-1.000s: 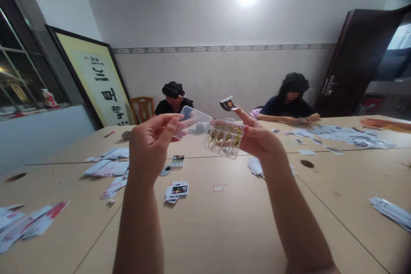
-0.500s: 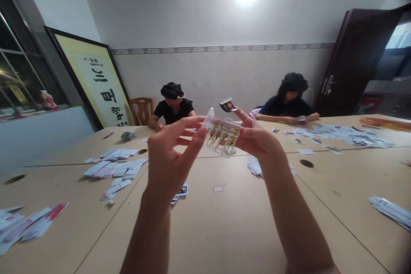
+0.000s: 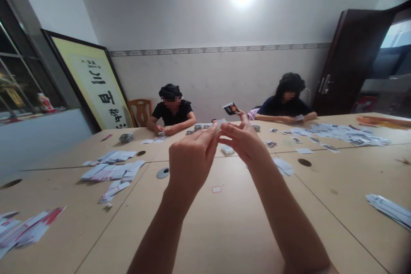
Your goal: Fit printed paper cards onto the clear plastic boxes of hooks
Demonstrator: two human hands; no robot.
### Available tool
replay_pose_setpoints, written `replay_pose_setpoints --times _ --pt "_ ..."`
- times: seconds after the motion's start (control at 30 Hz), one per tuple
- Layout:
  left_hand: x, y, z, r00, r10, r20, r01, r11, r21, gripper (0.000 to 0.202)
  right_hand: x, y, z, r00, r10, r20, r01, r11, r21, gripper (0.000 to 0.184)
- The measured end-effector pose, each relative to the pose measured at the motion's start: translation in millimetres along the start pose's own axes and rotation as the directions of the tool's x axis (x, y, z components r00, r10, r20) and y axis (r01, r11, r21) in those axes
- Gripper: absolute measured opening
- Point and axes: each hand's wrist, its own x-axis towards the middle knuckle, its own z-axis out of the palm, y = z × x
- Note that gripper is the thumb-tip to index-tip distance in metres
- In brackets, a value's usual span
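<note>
Both hands are meeting in the air above the bench (image 3: 224,231), in front of the person. The left hand (image 3: 192,160) is closing its thumb and forefinger on a small clear piece (image 3: 220,123). The right hand (image 3: 244,142) is pinching the same piece from the other side, so the fingertips of the two hands are almost touching. The fingers are hiding most of the piece and I cannot tell exactly what it is; only a pale, shiny corner is showing. The right hand is also clamping a small printed card (image 3: 230,108) between two raised fingers, just above the piece.

In my judgement the piece is very light and thin, probably stiff plastic and a little slippery. A fingertip pinch at its edges is seeming the correct hold, not a strong squeeze. The card is looking light and easy to bend.

Many paper cards (image 3: 111,169) are lying in loose piles on the bench, and two other persons are sitting at the far side with their own hands near more cards
</note>
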Motion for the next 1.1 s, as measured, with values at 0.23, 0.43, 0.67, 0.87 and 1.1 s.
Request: replay_pose_setpoints --times 0.23,0.43,0.67,0.87,1.1 --pt "3 -11 -3.5 0.992 0.118 0.036 -0.117 0.993 -0.017 0.027 -3 2 6 0.999 -0.035 -0.035 0.033 0.998 -0.050 0.117" --pt "4 -13 1.3 0.988 -0.005 0.153 0.036 0.978 -0.204 0.035 -4 -1 7 0.994 -0.069 -0.090 0.071 0.997 0.027 0.115" --pt "7 -19 4.5 0.969 -0.203 0.143 0.242 0.900 -0.363 0.014 -8 -3 13 0.997 -0.072 0.007 0.071 0.993 0.098 0.108" --pt "8 -21 -2.4 0.880 -0.364 0.306 0.475 0.714 -0.515 0.021 -8 1 14 0.990 -0.122 0.063 0.126 0.991 -0.052 0.114" --pt "10 -32 -5.2 0.813 -0.398 0.426 0.580 0.617 -0.531 0.044 -10 1 5 0.952 -0.196 0.235 0.265 0.912 -0.312 0.101"
